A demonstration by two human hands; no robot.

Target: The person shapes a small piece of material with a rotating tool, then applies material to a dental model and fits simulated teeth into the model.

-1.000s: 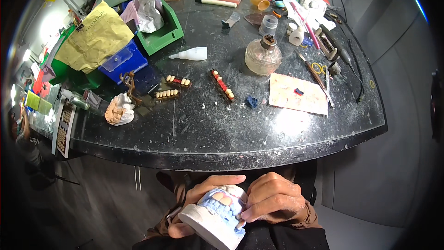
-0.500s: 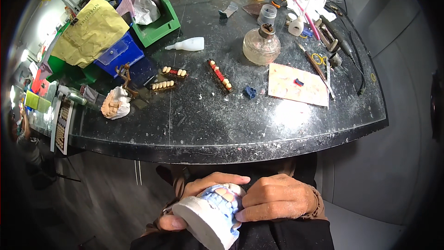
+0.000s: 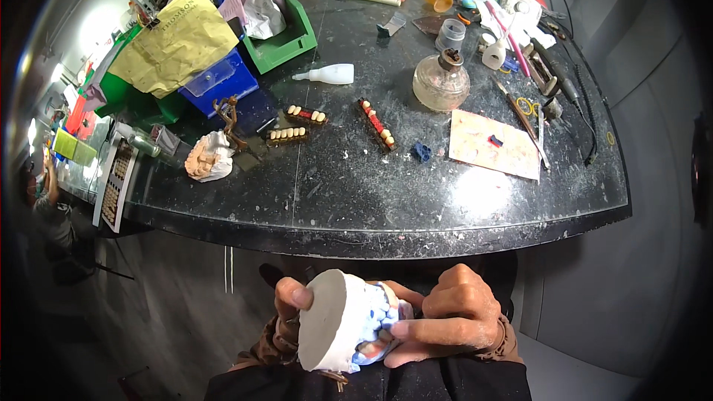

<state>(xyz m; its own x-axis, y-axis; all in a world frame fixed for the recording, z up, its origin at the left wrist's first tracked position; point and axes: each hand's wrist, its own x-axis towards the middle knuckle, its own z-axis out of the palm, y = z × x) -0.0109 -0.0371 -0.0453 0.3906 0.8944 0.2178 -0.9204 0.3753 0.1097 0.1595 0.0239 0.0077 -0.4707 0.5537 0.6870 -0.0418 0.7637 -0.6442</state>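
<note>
L hand (image 3: pixel 288 319) grips white-and-blue plaster dental model (image 3: pixel 350 323), thumb up top; R hand (image 3: pixel 454 315) half-curled, fingertip touching model's blue pt, grip unclear.

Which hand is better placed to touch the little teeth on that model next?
Probably the right hand: its fingertips are at the blue part, by the teeth. The left hand is busy holding the white base.
</note>
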